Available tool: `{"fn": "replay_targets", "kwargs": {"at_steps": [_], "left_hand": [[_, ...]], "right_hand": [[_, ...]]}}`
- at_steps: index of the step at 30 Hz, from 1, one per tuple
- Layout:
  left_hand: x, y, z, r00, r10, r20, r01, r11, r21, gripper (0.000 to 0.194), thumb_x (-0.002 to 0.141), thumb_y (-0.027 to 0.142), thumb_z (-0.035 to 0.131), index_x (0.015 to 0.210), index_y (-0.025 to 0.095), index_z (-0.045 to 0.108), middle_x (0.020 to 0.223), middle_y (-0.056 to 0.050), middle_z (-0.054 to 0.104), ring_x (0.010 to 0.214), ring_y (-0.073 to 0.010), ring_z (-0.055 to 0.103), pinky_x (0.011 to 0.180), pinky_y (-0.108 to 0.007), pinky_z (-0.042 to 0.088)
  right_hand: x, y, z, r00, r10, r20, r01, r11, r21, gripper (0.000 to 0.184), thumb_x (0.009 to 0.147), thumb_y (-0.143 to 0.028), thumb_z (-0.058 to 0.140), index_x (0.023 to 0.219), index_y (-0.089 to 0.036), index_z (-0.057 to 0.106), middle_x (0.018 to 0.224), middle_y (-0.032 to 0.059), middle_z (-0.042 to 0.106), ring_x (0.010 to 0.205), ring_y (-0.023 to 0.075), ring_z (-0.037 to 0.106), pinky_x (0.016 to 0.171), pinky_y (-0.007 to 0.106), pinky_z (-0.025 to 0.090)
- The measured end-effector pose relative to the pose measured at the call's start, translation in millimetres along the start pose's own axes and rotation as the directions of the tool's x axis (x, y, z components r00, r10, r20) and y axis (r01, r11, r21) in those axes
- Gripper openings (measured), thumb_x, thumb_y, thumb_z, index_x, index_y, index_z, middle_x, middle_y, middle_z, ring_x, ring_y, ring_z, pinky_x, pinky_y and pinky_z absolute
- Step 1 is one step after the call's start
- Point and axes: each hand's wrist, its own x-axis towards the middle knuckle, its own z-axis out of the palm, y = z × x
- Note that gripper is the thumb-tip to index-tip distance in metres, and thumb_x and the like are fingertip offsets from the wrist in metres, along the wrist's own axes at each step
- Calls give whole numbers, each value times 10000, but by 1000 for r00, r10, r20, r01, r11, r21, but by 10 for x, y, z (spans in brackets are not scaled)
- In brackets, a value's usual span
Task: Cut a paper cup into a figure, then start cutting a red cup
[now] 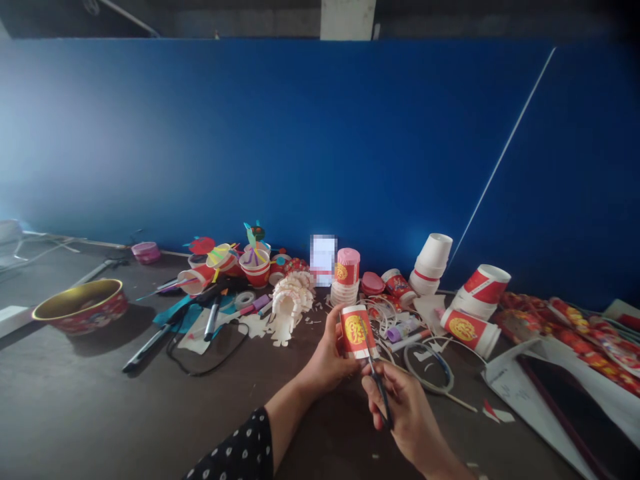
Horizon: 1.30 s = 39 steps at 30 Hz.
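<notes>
My left hand [327, 357] is closed around the side of a red and white paper cup [353, 337] with a yellow round print, held above the table. In my right hand [400, 397] is a pair of scissors [381, 393] with dark handles. The blades reach up across the front of the cup, over its right part. Whether they have cut into the paper there I cannot tell. Just behind the cup stands a stack of paper cups [345, 293] with a pink top.
A gold-rimmed bowl [80, 327] sits at the left. Decorated paper cups [255, 267], cut white paper pieces [290, 303] and markers [213, 319] lie along the back. More cups [470, 330], paper scraps [497, 413] and a dark phone [580, 407] are at the right. A blue partition [320, 140] rises behind.
</notes>
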Motion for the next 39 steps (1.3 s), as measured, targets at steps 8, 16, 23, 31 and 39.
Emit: {"fn": "replay_targets", "kwargs": {"at_steps": [8, 16, 23, 31, 39], "left_hand": [[3, -1, 1, 1000, 11, 10, -11, 1000, -15, 950, 549, 102, 743, 1270, 295, 154, 1063, -78, 514, 858, -185, 562, 713, -295, 454], [-5, 13, 11, 1000, 5, 11, -5, 999, -35, 933, 552, 99, 740, 1259, 299, 164, 1066, -76, 501, 858, -184, 553, 708, -298, 452], [0, 30, 16, 1000, -9, -7, 9, 999, -44, 967, 527, 90, 751, 1258, 295, 152, 1043, -70, 500, 831, -174, 549, 695, -291, 447], [0, -13, -7, 1000, 15, 27, -14, 998, -58, 965, 533, 74, 748, 1257, 302, 151, 1055, -73, 487, 845, -177, 546, 709, -304, 448], [-4, -17, -7, 1000, 14, 24, -13, 999, -33, 968, 536, 104, 758, 1267, 303, 155, 1070, -79, 491, 848, -180, 553, 715, -303, 453]], "right_hand": [[-17, -56, 24, 1000, 14, -26, -14, 1000, -10, 337, 715, -461, 622, 752, -151, 496, 465, -80, 452, 349, 44, 385, 364, 173, 277], [-3, -29, 18, 1000, 1, -24, -2, 1000, -26, 338, 731, -481, 601, 738, -153, 519, 467, -72, 452, 349, 50, 391, 368, 181, 292], [18, -47, 10, 999, 32, -29, -32, 999, -16, 350, 699, -480, 628, 742, -147, 533, 477, -71, 459, 358, 57, 406, 374, 192, 310], [11, -53, -19, 998, 55, -22, -56, 997, -49, 331, 712, -469, 617, 763, -152, 535, 482, -66, 487, 365, 59, 432, 375, 181, 287], [5, -49, -4, 1000, 17, -16, -17, 999, -27, 366, 724, -505, 594, 757, -145, 535, 479, -67, 467, 357, 51, 405, 372, 186, 305]]}}
